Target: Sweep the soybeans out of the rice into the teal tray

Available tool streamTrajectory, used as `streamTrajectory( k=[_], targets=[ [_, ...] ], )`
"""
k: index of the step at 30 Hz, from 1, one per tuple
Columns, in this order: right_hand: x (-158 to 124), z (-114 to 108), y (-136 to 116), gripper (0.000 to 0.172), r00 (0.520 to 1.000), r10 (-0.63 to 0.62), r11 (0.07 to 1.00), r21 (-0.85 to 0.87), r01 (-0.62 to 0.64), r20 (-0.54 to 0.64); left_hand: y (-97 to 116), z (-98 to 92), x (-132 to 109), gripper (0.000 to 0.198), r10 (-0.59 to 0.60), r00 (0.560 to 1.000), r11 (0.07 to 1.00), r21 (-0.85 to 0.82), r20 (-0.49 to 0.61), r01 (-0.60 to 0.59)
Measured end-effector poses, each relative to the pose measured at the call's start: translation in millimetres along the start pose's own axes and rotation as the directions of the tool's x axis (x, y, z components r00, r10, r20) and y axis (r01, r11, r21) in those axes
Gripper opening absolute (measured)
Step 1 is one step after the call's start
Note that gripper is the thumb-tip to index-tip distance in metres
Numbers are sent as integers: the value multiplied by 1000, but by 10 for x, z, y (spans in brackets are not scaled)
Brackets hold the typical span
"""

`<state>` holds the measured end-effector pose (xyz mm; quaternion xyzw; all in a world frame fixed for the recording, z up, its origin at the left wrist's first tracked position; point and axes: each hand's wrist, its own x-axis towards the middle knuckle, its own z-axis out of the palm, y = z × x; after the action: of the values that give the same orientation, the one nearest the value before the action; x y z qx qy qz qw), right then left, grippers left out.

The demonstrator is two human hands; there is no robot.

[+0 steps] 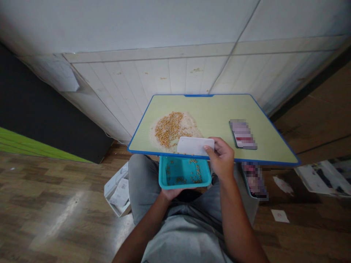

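My right hand (222, 159) is closed on a flat white scraper card (193, 145), held at the near edge of the small green table (219, 109) with a blue rim. A pile of white rice mixed with yellow beans (173, 128) lies on the table just behind the card. My left hand (171, 192) holds a teal rectangular tray (184, 172) from underneath, just below the table's edge; only part of that hand shows. Several yellow beans lie in the tray.
A phone (242, 134) rests on the table's right side. A white panelled wall (175, 73) stands behind the table. On the wooden floor lie a white box (118, 190) at left and papers (323, 177) at right. My grey-trousered legs are under the table.
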<state>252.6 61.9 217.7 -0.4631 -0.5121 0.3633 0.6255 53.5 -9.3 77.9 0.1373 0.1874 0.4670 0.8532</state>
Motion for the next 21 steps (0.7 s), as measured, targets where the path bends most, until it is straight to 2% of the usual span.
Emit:
streamTrajectory(
  k=[3,8,14,21],
  targets=[
    [-8,0,2,22,1000,-1,1000,-2,1,9,-1,18,-6,84,7,1000,1000,8,-22,-6],
    [-41,77,5,20,999,-24,1000,-11,24,-45,38,101,-31,78,-6,995,1000,-11,-98,5],
    [-93,183,9,19,999,-38,999,-14,38,35,48,111,-42,82,11,992,1000,-7,-126,-12],
    [-101,189,-2,16,993,-55,997,-42,60,107,64,143,-40,81,13,990,1000,2,-142,-13]
  ],
)
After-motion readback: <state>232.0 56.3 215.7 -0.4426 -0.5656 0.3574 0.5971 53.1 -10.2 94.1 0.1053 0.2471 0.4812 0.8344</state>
